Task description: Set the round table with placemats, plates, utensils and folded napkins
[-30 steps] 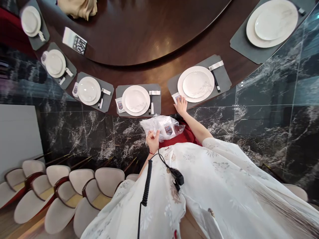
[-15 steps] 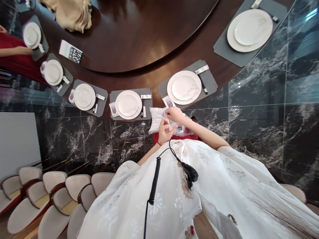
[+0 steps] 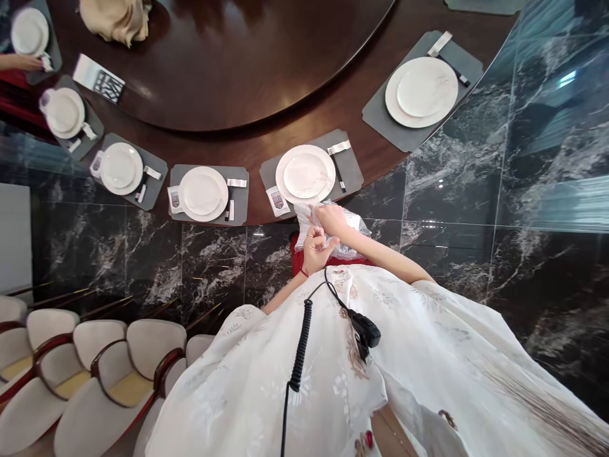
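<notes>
A clear plastic bag (image 3: 364, 230) with white packets inside is held in front of my waist, close to the table edge. My left hand (image 3: 318, 249) is curled against the bag's near side, fingers bent around it and thumb pointing right. Just above it, my right hand (image 3: 332, 220) is closed at the mouth of the bag. Crinkled plastic covers its fingertips, so what they grip is hidden. Beyond the hands lies a grey placemat (image 3: 351, 166) with stacked white plates (image 3: 307, 174), a small printed packet (image 3: 277, 201) and wrapped cutlery (image 3: 339, 147).
Along the dark round table (image 3: 266, 143) are several more place settings, such as the plates (image 3: 421, 92) at right. A white card holder (image 3: 99, 77) and a tan cloth (image 3: 117, 19) are farther back. Chairs (image 3: 114, 368) line the lower left. Another person's hand (image 3: 28, 62) reaches toward a setting.
My view has shifted right along the table, so the settings slide left. My right hand has moved slightly down and left into the bag's plastic, which now bunches around it.
</notes>
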`<state>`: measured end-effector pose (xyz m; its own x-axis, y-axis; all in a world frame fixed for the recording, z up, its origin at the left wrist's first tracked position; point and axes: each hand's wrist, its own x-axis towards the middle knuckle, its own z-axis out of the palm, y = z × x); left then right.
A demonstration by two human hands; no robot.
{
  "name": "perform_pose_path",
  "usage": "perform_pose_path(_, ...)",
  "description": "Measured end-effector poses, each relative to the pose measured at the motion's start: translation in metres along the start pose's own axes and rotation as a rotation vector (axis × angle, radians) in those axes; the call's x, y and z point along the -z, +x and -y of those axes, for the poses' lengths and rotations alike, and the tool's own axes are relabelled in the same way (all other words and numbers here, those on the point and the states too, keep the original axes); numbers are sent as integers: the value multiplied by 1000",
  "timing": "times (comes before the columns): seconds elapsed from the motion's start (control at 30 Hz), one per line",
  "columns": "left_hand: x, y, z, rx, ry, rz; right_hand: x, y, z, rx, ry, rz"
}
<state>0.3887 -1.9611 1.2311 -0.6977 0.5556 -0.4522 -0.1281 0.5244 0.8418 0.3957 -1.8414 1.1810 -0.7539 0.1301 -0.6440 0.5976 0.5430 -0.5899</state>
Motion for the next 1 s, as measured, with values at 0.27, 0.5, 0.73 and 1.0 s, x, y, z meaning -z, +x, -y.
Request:
perform_pose_path(0.27, -10, -12, -6, 104, -15, -32, 34, -26, -57, 421, 128, 32)
perform_pose_path(0.5, 0, -19, -8, 151, -3, -172, 11, -9, -164, -185, 1062, -279)
perform_pose_path(0.73, 15, -22, -24, 203, 24, -266, -97, 68, -174, -939, 1537, -360)
perform_pose_path(1.0, 25, -25, -24, 182, 44, -358, -130, 61, -157, -1016, 1141, -343)
